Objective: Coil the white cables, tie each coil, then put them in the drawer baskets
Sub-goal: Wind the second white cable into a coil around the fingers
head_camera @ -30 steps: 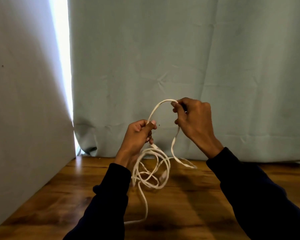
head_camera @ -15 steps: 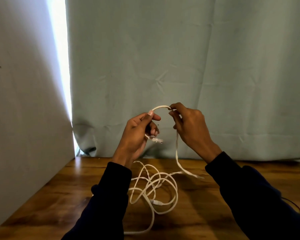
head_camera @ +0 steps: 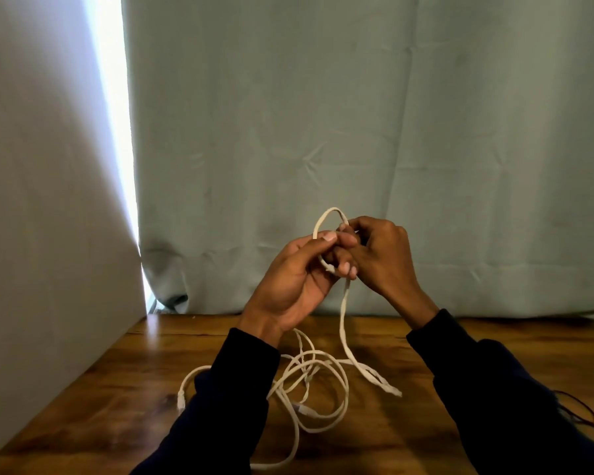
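Note:
A long white cable (head_camera: 344,341) runs from a small loop held up in front of me down to a loose tangle (head_camera: 311,378) on the wooden table (head_camera: 124,389). My left hand (head_camera: 295,279) pinches the loop between thumb and fingers, palm toward me. Close against it, my right hand (head_camera: 381,255) grips the same loop from the right. The two hands touch. One plug end (head_camera: 180,401) lies on the table by my left sleeve. No drawer baskets are in view.
A pale green curtain (head_camera: 357,132) hangs right behind the table. A white wall (head_camera: 48,200) closes off the left side. Thin dark wires (head_camera: 583,413) lie at the table's right edge.
My hands have come together, making the raised loop smaller. The hanging tangle has dropped onto the table and spread out.

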The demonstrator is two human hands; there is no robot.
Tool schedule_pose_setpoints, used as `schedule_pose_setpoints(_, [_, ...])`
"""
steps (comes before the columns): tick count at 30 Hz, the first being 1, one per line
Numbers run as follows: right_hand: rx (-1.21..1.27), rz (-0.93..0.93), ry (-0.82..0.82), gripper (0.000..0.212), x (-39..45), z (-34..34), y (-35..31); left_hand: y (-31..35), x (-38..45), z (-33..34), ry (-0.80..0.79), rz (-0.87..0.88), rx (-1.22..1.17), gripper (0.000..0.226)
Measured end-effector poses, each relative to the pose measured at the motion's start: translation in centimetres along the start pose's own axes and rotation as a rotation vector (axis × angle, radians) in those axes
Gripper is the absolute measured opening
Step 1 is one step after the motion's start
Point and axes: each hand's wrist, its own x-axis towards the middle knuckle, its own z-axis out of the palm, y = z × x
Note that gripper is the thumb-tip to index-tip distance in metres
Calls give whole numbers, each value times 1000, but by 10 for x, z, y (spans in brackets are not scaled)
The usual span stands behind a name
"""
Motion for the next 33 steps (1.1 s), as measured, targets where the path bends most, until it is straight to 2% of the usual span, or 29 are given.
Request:
schedule_pose_setpoints(5, [190, 49, -264, 12, -20, -10, -15, 10, 4, 8, -41, 54, -60, 33])
schedule_pose_setpoints(7, [218, 100, -307, 19, -30, -10, -21, 13, 8, 13, -47, 52, -77, 38])
schedule_pose_setpoints(9, [144, 120, -342, 30, -36, -10, -21, 12, 12, 18, -52, 42, -86, 44])
schedule_pose_setpoints(12, [-6, 59, -450, 9, -37, -9, -17, 13, 15, 21, -46, 2, -116, 47])
schedule_pose_setpoints(13, [-44, 34, -504, 9, -37, -10, -16, 14, 16, 20, -56, -12, -146, 49])
schedule_pose_setpoints(18, [-236, -59, -790, 38, -39, -12, -20, 14, 21, 11, -29, -92, -291, 59])
schedule_pose_setpoints(23, [-252, -123, -776, 31, -43, -12, -24, 14, 23, 1, 43, -113, -279, 66])
schedule_pose_setpoints(30, [-262, -93, -716, 31, -46, -9, -22, 16, 22, -1, 26, -112, -305, 70])
schedule_pose_setpoints(33, [-275, -106, -777, 31, -45, -15, -28, 15, 22, -3, 31, -100, -329, 66])
